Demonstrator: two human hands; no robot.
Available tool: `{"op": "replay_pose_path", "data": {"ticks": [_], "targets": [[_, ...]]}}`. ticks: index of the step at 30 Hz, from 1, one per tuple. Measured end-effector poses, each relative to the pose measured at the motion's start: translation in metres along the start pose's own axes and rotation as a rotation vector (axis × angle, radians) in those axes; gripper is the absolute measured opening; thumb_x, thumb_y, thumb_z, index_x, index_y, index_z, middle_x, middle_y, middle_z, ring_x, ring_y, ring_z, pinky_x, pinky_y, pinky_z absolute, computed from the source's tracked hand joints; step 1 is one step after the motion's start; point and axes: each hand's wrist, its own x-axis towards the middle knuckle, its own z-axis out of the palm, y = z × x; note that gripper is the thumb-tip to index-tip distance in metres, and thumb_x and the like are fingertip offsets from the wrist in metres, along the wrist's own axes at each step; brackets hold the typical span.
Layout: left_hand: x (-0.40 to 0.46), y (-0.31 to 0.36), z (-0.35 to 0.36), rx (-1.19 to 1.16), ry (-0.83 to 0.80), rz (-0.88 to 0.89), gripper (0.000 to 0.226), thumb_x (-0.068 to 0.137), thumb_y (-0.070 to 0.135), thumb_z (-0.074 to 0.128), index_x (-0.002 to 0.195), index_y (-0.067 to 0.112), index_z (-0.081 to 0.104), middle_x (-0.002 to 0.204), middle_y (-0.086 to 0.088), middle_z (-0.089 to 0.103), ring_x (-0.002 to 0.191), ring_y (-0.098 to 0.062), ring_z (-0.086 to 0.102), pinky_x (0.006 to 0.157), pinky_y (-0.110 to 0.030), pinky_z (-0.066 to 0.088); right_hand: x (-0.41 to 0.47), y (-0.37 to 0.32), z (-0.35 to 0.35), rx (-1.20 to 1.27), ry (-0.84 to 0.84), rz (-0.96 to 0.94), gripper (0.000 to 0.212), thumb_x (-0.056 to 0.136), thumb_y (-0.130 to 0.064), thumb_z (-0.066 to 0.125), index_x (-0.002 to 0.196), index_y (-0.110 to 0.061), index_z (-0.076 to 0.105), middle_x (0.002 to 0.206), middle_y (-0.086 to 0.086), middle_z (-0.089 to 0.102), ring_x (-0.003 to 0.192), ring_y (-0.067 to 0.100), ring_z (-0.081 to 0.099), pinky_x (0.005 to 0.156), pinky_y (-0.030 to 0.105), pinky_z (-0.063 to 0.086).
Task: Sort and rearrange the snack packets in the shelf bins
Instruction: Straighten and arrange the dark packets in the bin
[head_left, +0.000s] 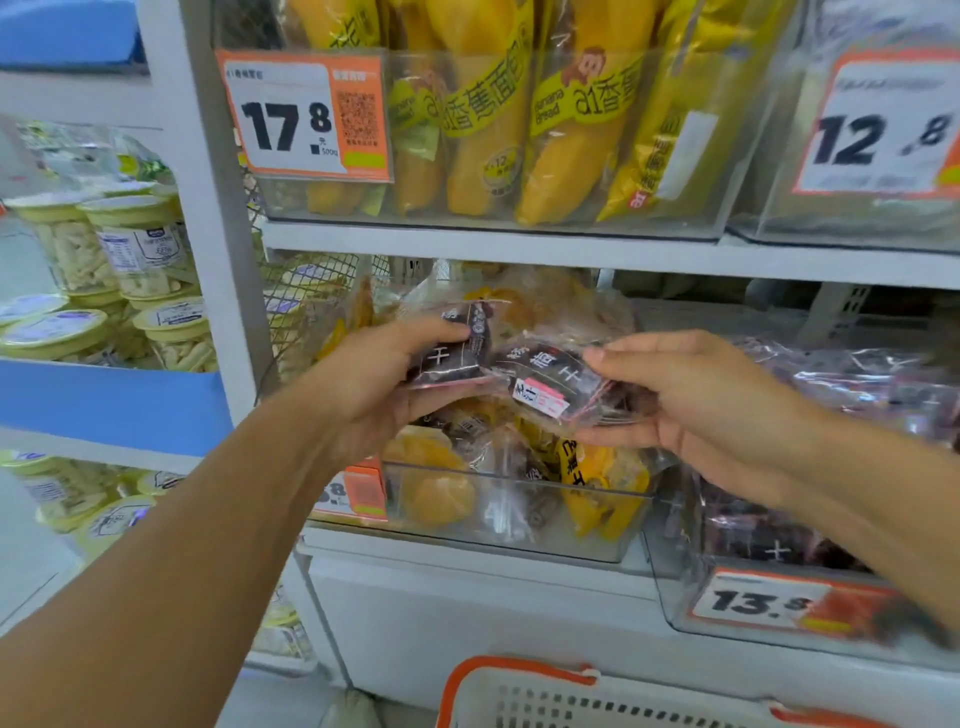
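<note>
Both hands are raised in front of the middle shelf, each closed on a clear snack packet with a dark label. The left hand (395, 374) pinches one dark-labelled packet (457, 345) between thumb on top and fingers underneath, holding it above the clear middle bin (519, 540). The right hand (701, 400) grips a second dark-labelled packet (550, 379), thumb over its upper edge and fingers below; this packet carries a small pink and white sticker (540, 397) and lies tilted, its left end just beside the first packet. The two packets meet or overlap near the centre; I cannot tell which. Below them the middle bin holds a mixed pile of yellow dried-fruit packets (436, 488) and more clear ones. To the right, a neighbouring bin (675, 597) with a 13-something price tag (763, 605) holds dark packets (769, 540) of a similar kind. On the shelf above, a bin marked 17.8 (306, 117) is packed with upright yellow banana bread packs (488, 130). Round tubs with pale green lids (140, 244) stand on the shelving to the left, and a white basket with an orange rim (519, 670) sits at the bottom edge.
</note>
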Motion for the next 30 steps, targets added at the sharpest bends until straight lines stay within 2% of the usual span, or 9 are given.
{"op": "replay_pose_path", "data": {"ticks": [8, 10, 13, 17, 19, 23, 25, 27, 30], "targets": [[-0.04, -0.032, 0.106, -0.071, -0.203, -0.015, 0.035, 0.094, 0.039, 0.057, 0.114, 0.013, 0.071, 0.102, -0.009, 0.076, 0.085, -0.021, 0.075, 0.075, -0.043, 0.062, -0.081, 0.004, -0.065, 0.014, 0.273, -0.195, 0.033, 0.097, -0.017, 0.06, 0.091, 0.014, 0.062, 0.089, 0.023, 0.07, 0.082, 0.027, 0.068, 0.072, 0.03, 0.062], [-0.046, -0.049, 0.145, -0.054, -0.215, -0.001, 0.035, 0.096, 0.039, 0.058, 0.115, 0.012, 0.068, 0.104, -0.011, 0.076, 0.092, -0.026, 0.074, 0.078, -0.047, 0.062, -0.101, 0.01, -0.083, -0.017, 0.305, -0.207, 0.028, 0.095, -0.016, 0.062, 0.076, 0.004, 0.066, 0.075, 0.015, 0.06, 0.073, 0.019, 0.061, 0.073, 0.026, 0.06], [-0.042, -0.071, 0.194, 0.067, -0.126, 0.115, 0.025, 0.092, 0.035, 0.067, 0.102, 0.012, 0.062, 0.102, -0.015, 0.073, 0.082, -0.03, 0.073, 0.061, -0.045, 0.062, -0.119, 0.022, -0.113, -0.311, 0.349, -0.181, 0.032, 0.091, -0.018, 0.071, 0.06, -0.012, 0.069, 0.056, 0.0, 0.052, 0.058, 0.009, 0.049, 0.065, 0.018, 0.048], [-0.032, -0.079, 0.239, 0.033, -0.093, 0.136, 0.018, 0.093, 0.034, 0.066, 0.087, 0.02, 0.058, 0.104, -0.016, 0.071, 0.086, -0.03, 0.07, 0.075, -0.057, 0.057, -0.125, 0.019, -0.162, -0.35, 0.585, -0.288, 0.052, 0.092, -0.034, 0.071, 0.064, 0.009, 0.059, 0.049, 0.013, 0.04, 0.053, 0.033, 0.036, 0.079, 0.011, 0.046], [-0.022, -0.08, 0.252, 0.037, -0.105, 0.146, 0.019, 0.094, 0.035, 0.065, 0.085, 0.02, 0.057, 0.098, -0.014, 0.069, 0.09, -0.029, 0.066, 0.086, -0.06, 0.053, -0.126, 0.011, -0.193, -0.373, 0.714, -0.373, 0.048, 0.09, -0.034, 0.073, 0.065, 0.006, 0.066, 0.059, 0.02, 0.06, 0.057, 0.033, 0.057, 0.073, 0.012, 0.051], [-0.001, -0.091, 0.269, 0.168, -0.178, 0.222, 0.018, 0.092, 0.037, 0.068, 0.089, 0.021, 0.06, 0.093, -0.005, 0.067, 0.088, -0.028, 0.064, 0.085, -0.057, 0.056, -0.113, 0.013, -0.253, -0.611, 0.808, -0.258, 0.04, 0.076, -0.025, 0.087, 0.076, -0.005, 0.052, 0.066, 0.004, 0.048, 0.057, 0.011, 0.042, 0.057, 0.022, 0.041], [0.006, -0.099, 0.272, 0.294, -0.222, 0.276, 0.019, 0.091, 0.039, 0.069, 0.091, 0.022, 0.06, 0.097, -0.003, 0.07, 0.092, -0.031, 0.067, 0.087, -0.061, 0.054, -0.103, 0.018, -0.27, -0.713, 0.745, -0.123, 0.054, 0.073, -0.022, 0.09, 0.107, -0.014, 0.048, 0.091, -0.001, 0.052, 0.08, 0.012, 0.054, 0.068, 0.028, 0.044], [0.012, -0.104, 0.273, 0.412, -0.238, 0.356, 0.015, 0.093, 0.035, 0.066, 0.094, 0.022, 0.058, 0.099, -0.007, 0.069, 0.083, -0.032, 0.069, 0.069, -0.052, 0.06, -0.092, 0.02, -0.278, -0.77, 0.625, -0.073, 0.086, 0.078, -0.017, 0.086, 0.145, -0.019, 0.032, 0.126, 0.001, 0.054, 0.117, 0.021, 0.057, 0.088, 0.027, 0.044], [0.024, -0.111, 0.266, 0.634, -0.251, 0.515, 0.015, 0.092, 0.037, 0.064, 0.091, 0.026, 0.053, 0.094, -0.011, 0.065, 0.086, -0.041, 0.062, 0.072, -0.056, 0.055, -0.074, 0.015, -0.278, -0.967, 0.501, -0.049, 0.09, 0.086, -0.012, 0.074, 0.157, -0.026, 0.021, 0.144, 0.004, 0.052, 0.126, 0.023, 0.053, 0.091, 0.021, 0.039]]}}
